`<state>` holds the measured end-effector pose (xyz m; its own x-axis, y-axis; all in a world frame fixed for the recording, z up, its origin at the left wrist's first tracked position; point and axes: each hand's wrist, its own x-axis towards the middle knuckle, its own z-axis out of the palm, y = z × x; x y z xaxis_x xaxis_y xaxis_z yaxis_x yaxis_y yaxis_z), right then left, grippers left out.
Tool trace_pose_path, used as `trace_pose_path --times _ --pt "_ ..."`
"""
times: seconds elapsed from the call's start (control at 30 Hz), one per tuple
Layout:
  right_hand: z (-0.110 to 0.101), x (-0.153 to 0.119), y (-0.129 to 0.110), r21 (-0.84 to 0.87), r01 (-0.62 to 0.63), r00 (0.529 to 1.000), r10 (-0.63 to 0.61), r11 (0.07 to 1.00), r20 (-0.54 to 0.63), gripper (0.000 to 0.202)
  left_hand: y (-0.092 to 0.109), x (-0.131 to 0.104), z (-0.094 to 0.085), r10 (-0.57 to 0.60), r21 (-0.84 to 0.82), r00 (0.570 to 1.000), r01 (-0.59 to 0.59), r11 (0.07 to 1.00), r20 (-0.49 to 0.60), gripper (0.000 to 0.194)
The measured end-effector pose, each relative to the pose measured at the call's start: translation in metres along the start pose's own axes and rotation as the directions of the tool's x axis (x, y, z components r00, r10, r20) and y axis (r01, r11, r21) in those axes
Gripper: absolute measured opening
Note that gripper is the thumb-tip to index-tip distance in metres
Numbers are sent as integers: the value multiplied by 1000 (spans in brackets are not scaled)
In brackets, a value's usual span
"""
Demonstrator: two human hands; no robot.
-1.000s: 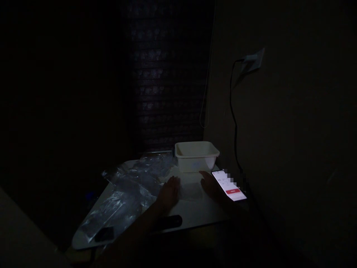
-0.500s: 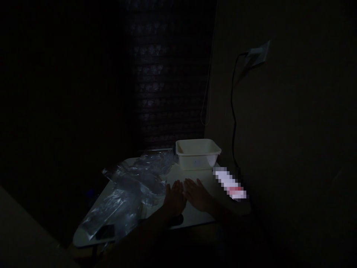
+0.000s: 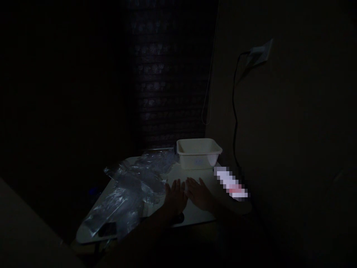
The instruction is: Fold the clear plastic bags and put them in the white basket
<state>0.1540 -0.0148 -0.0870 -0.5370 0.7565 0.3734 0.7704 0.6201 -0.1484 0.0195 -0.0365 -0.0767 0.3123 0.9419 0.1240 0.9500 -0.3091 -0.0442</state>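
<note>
The left hand point(image 3: 175, 197) and right hand point(image 3: 199, 194) are open, palms down over the table point(image 3: 178, 173), fingers extended, fingertips nearly meeting. I cannot tell what lies beneath them. Clear plastic point(image 3: 125, 201) covers the table's left side, just beside the left hand. The tub point(image 3: 198, 160) stands beyond both; a lit screen point(image 3: 230, 183), pixelated, lies near the right hand.
</note>
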Motion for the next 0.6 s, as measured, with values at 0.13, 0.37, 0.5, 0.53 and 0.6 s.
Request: trace_pose_path --times 0.13,0.37,0.5,0.53,0.6 --pt "0 -5 11 -1 -46 999 46 999 -30 43 1 0 -3 -4 3 1000 4 1000 20 49" --pt "5 -14 36 103 -155 979 166 983 -115 40 1 0 -2 -12 -6 1000 12 1000 3 50" --pt "15 -19 58 200 -159 970 191 967 -151 34 0 0 0 -10 6 1000 10 1000 3 50" --pt "15 -20 63 196 -168 969 198 966 -146 32 0 0 1 -6 5 1000 6 1000 5 50" --pt "12 -19 71 172 -211 963 235 962 -134 28 -1 0 1 -2 -4 1000 2 1000 5 50"
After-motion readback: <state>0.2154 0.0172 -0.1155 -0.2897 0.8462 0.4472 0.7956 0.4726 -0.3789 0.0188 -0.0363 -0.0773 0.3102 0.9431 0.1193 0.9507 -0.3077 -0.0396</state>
